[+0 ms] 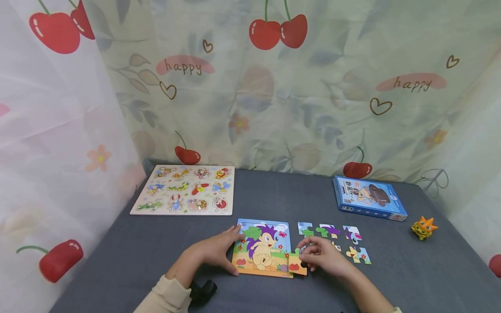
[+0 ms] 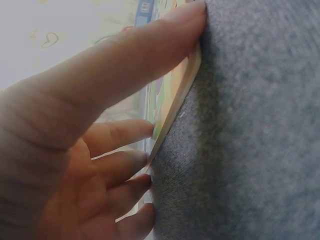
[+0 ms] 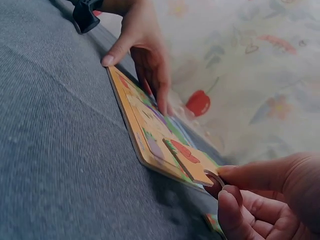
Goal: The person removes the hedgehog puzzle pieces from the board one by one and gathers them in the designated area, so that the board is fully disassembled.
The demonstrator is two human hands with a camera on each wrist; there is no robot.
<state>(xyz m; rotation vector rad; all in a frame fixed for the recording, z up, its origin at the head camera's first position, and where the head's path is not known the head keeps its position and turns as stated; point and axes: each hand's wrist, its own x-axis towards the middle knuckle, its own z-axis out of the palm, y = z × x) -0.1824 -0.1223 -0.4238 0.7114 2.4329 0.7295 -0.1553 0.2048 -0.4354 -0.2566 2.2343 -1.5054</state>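
Note:
A small picture puzzle board [image 1: 262, 273] with a purple-haired hedgehog lies on the dark cloth. My left hand [image 1: 218, 248] rests along its left side, thumb at the near corner and fingers spread up the edge. Between thumb and fingers, my right hand [image 1: 324, 258] pinches a puzzle piece [image 3: 187, 161], orange with a red patch. That piece is tilted over the board's near right corner. Right of the board lie several loose pieces, among them a blue-and-green piece [image 1: 305, 228] and a yellow piece [image 1: 359, 255]; the right hand partly hides some.
An insect puzzle board [image 1: 182, 205] lies at the back left. Toward the back right is a blue box [image 1: 368, 198], with an orange spiky figure [image 1: 424, 228] near it. A black device [image 1: 203, 292] sits at the left wrist. Printed curtains [image 1: 289, 130] stand behind the table.

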